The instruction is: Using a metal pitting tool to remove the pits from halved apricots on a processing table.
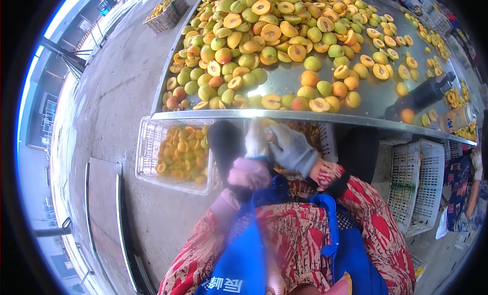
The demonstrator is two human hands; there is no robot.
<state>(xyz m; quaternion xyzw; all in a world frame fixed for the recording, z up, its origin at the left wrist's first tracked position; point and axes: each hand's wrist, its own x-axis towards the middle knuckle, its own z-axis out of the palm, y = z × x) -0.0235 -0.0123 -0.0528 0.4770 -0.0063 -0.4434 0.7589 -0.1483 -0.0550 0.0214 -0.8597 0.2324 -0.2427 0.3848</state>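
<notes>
"So, what takes up the most room?"

"The metal surface (282,79), tilted across the upper view, with a bright raised rim along its near side."

"And on it?"

"A broad heap of fruit (254,40), densest at the upper left and scattered toward the right. Many are cut halves showing orange flesh; others show green-yellow skin."

"Next size down?"

"Crates. A white crate (148,152) of fruit sits on the floor below the rim at left, and pale crates (429,183) stand at right."

"The hands?"

"The left hand (257,138), gloved in white, and the right hand (291,145), in pale grey, are together just below the rim. Motion blurs them, so I can't tell whether either is clamped on anything."

"Smallest?"

"A fruit half (271,101), cut face up, lying just beyond the rim, near the left hand."
</notes>
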